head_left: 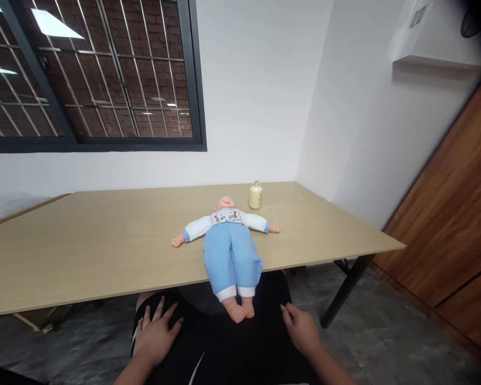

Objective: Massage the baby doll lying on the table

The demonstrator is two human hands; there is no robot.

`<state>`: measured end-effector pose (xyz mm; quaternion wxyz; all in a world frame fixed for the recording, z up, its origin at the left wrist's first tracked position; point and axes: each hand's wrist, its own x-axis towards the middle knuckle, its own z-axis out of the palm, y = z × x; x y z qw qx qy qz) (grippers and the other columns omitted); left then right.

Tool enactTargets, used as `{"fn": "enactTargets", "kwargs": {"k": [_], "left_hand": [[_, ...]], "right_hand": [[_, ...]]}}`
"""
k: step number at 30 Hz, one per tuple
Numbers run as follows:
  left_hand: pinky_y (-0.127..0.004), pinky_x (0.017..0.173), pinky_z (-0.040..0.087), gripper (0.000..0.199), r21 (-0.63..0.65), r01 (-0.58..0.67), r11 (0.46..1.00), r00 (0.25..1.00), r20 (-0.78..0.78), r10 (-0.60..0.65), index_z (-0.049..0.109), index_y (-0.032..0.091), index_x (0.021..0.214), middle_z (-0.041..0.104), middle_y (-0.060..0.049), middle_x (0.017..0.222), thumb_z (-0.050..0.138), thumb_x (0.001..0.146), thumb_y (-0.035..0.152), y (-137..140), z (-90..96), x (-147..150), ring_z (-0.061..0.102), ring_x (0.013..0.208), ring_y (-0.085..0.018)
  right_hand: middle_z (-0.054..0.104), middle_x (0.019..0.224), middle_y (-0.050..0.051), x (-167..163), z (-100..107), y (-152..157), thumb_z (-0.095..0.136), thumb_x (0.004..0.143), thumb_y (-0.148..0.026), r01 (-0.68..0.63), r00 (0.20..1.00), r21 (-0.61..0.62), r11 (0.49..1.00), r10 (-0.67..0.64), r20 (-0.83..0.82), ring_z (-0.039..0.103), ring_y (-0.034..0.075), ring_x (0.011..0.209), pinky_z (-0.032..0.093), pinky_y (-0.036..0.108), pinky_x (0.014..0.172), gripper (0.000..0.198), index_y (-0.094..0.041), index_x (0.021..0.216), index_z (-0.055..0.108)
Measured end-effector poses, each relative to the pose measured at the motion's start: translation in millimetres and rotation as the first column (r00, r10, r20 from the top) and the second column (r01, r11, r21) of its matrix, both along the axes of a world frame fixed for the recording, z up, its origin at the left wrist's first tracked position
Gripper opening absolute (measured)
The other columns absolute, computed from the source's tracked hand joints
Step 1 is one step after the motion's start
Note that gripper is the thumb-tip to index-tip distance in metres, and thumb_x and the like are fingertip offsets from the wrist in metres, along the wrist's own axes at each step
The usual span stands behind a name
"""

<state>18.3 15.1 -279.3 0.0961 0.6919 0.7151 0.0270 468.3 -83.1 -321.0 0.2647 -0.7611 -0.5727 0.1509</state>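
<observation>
Both hands rest empty and flat on the lap, left hand (pixel 156 331) and right hand (pixel 302 329); nearest lies the doll (pixel 230 251), feet overhanging the table (pixel 104 251); a two-handed hold under its trunk would suit best.

Both hands, the left hand (pixel 157 332) and the right hand (pixel 302 329), are bare, with no sleeves. Black shorts (pixel 228 347) carry a thin white stripe between them.

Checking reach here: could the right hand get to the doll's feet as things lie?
Probably yes: the right hand rests on the lap, the doll's feet overhang the table edge nearby, nothing between.
</observation>
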Motion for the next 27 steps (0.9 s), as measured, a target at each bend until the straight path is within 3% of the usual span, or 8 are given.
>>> {"fn": "enactTargets", "kwargs": {"k": [12, 27], "left_hand": [[-0.064, 0.127, 0.027, 0.068, -0.050, -0.010, 0.999, 0.998, -0.061, 0.007, 0.055, 0.034, 0.162, 0.028, -0.004, 0.180, 0.054, 0.099, 0.058, -2.8, 4.8, -0.6, 0.021, 0.164, -0.050], [-0.064, 0.128, 0.027, 0.067, -0.047, -0.009, 0.999, 0.998, -0.055, 0.007, 0.056, 0.034, 0.161, 0.028, -0.005, 0.180, 0.054, 0.099, 0.056, -3.6, 7.2, 1.1, 0.023, 0.164, -0.049]], "right_hand": [[0.062, 0.068, 0.005, 1.0, 1.5, 0.0, 0.033, 0.108, -0.051, 0.018, 0.999, 0.009, 1.000, -0.019, 0.040, 0.060, 0.020, 0.066, 0.021, 0.033, 0.066, 0.048, -0.021, 0.071, 0.040], [0.058, 0.068, 0.003, 1.5, -1.0, 0.1, 0.032, 0.107, -0.055, 0.010, 0.999, 0.027, 1.000, -0.009, -0.050, 0.058, 0.020, 0.067, 0.027, 0.032, 0.068, 0.049, -0.022, 0.072, 0.039]]}}
